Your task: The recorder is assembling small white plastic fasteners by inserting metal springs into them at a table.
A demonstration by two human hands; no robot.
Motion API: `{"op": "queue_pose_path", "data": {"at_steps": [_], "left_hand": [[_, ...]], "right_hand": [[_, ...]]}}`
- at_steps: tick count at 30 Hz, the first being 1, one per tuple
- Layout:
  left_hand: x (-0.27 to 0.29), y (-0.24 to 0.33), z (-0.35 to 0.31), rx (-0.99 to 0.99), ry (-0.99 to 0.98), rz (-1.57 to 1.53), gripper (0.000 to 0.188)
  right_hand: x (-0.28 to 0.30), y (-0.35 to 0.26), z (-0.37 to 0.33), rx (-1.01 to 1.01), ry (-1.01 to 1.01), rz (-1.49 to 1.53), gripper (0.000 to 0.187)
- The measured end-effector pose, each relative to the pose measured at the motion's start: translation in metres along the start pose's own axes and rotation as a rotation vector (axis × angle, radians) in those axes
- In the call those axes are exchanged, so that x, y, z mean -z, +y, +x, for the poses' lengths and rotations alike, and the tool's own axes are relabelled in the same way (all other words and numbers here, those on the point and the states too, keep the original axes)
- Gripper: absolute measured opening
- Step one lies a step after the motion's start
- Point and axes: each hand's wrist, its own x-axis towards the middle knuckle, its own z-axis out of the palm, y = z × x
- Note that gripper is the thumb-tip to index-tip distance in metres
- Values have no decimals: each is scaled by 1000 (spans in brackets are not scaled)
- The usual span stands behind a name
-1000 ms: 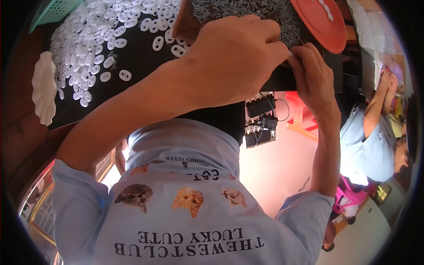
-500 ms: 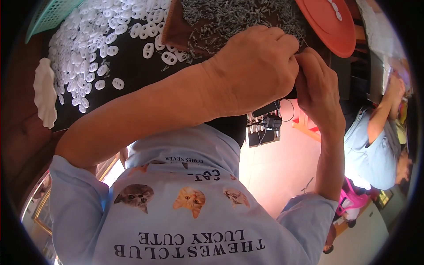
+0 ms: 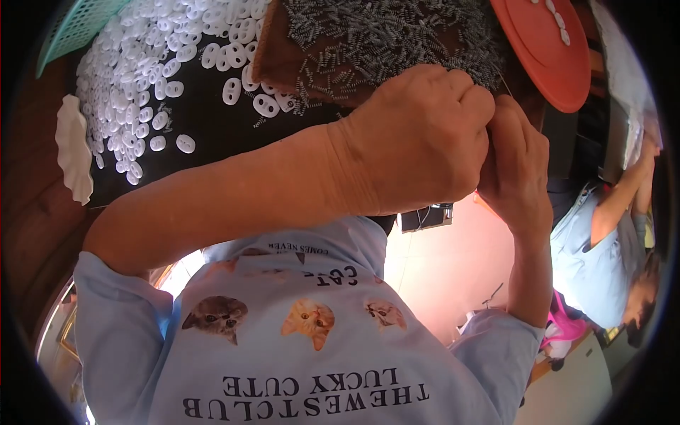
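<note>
My left hand (image 3: 425,142) is closed, back of the hand up, with its arm reaching across in front of me. Against its fingertips sits my right hand (image 3: 520,163), also closed with bent fingers. A thin sliver sticks up between the two hands, but what they pinch is hidden behind the knuckles. Just beyond them lies a heap of small metal springs (image 3: 404,42) on a brown cloth (image 3: 273,57). To the left spreads a large pile of white oval plastic pieces with two holes (image 3: 127,92), some lying apart on the black tabletop (image 3: 212,134).
An orange-red plate (image 3: 542,64) at the far right holds several white pieces in a row. A green basket (image 3: 78,32) stands far left, above a white wavy-edged dish (image 3: 73,149). Another person in a light blue shirt (image 3: 598,241) works at the right.
My view has shifted slightly, so the springs and plate sit lower in the picture. Both hands stay pressed together and appear a little lower, now covering more of the dark plug below.
</note>
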Motion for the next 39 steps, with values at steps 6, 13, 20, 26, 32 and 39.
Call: {"op": "queue_pose_path", "data": {"at_steps": [6,13,20,26,32,39], "left_hand": [[-3,-1,0,-13,34,-14,16],[-3,-1,-1,-32,26,8,15],[-5,-3,-3,-48,57,26,11],[-3,-4,-5,-44,31,-1,11],[3,-9,0,-53,9,-17,11],[34,-19,11,231,-48,-322,7]], "right_hand": [[0,-1,0,1,-9,-6,19],[0,-1,0,24,-18,-55,22],[4,-4,3,-18,-72,-46,21],[4,-8,3,-36,-101,-84,20],[8,-6,3,-102,-67,83,12],[23,-6,-4,-407,-24,393,7]]}}
